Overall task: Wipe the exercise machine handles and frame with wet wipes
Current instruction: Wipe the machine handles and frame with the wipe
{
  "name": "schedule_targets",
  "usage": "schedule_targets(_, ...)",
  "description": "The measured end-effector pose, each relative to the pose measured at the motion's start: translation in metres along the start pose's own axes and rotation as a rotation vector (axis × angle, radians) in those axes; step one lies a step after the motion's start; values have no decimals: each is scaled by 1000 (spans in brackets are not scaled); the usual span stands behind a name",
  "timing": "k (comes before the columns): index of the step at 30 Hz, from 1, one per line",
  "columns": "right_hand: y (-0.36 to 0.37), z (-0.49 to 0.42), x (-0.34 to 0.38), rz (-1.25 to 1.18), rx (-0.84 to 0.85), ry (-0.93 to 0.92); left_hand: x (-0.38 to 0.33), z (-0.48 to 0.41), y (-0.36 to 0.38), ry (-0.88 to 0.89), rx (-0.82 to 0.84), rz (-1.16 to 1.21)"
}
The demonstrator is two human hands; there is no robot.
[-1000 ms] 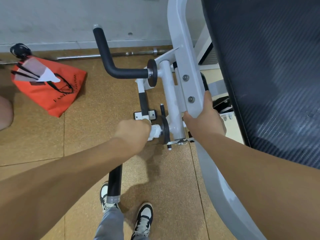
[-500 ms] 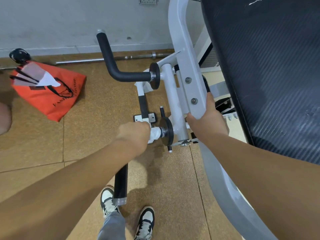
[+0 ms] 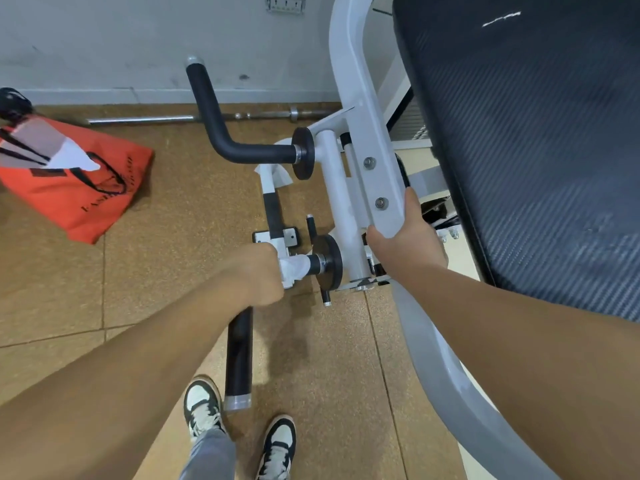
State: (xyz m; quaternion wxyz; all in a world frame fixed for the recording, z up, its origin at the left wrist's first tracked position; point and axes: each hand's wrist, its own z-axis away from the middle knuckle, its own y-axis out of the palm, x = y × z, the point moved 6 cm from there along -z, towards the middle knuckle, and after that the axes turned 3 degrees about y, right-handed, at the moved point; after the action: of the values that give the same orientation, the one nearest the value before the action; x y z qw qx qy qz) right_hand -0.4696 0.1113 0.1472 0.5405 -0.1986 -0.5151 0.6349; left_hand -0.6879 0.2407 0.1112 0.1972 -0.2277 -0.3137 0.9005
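Observation:
My left hand point(image 3: 258, 273) grips a white wet wipe point(image 3: 294, 266) wrapped round the near black handle point(image 3: 239, 358), close to its black disc point(image 3: 330, 261). The handle's lower end hangs down toward my shoes. My right hand point(image 3: 403, 237) grips the edge of the white frame bar point(image 3: 360, 109), just below two bolts. A second black handle point(image 3: 221, 126), bent upward, sticks out higher on the same frame. Something white like a wipe point(image 3: 277, 174) hangs beneath the upper handle.
A large black padded seat back point(image 3: 519, 133) fills the right side. An orange bag point(image 3: 76, 174) lies on the cork floor at the left. A steel barbell point(image 3: 194, 117) lies along the wall. My shoes point(image 3: 239, 427) stand just below the near handle.
My left hand has slid slightly back along the near handle, away from the disc, baring more of the wipe and a black stretch. The right hand keeps its hold on the frame.

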Motion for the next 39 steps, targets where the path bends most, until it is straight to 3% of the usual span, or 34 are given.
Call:
schedule_targets(3,-1,1,1,9,3,-15,15,1,13,-37,430,663)
schedule_targets(5,-1,1,1,26,-11,-27,23,2,22,-65,438,853)
schedule_targets(7,-2,0,2,27,-28,-27,29,2,22,-110,161,699)
schedule_targets(10,-3,4,4,17,-33,-41,34,30,25,-113,-425,474)
schedule_targets(12,-5,9,5,16,-43,-40,36,43,36,-134,-526,588)
schedule_targets(14,-7,11,7,24,-20,-34,41,43,42,-237,-406,843)
schedule_targets(16,-10,15,5,-46,34,-38,38,45,46,-364,-182,1174)
schedule_targets(18,-10,27,-4,-140,91,-29,30,49,45,-415,57,1312)
schedule_targets(22,0,65,-47,-126,118,150,27,47,37,-358,166,1275)
schedule_targets(25,0,69,-54,-107,115,186,33,49,41,-368,-70,1210)
schedule_targets(27,0,64,-50,-88,132,175,38,59,48,-317,-306,1036)
schedule_targets(29,-1,62,-52,-62,91,175,40,70,64,-274,-417,889)
schedule_targets(36,2,57,-53,-57,43,166,44,62,71,-359,-326,1130)
schedule_targets(39,0,58,-54,-71,44,162,40,73,51,-206,-453,836)
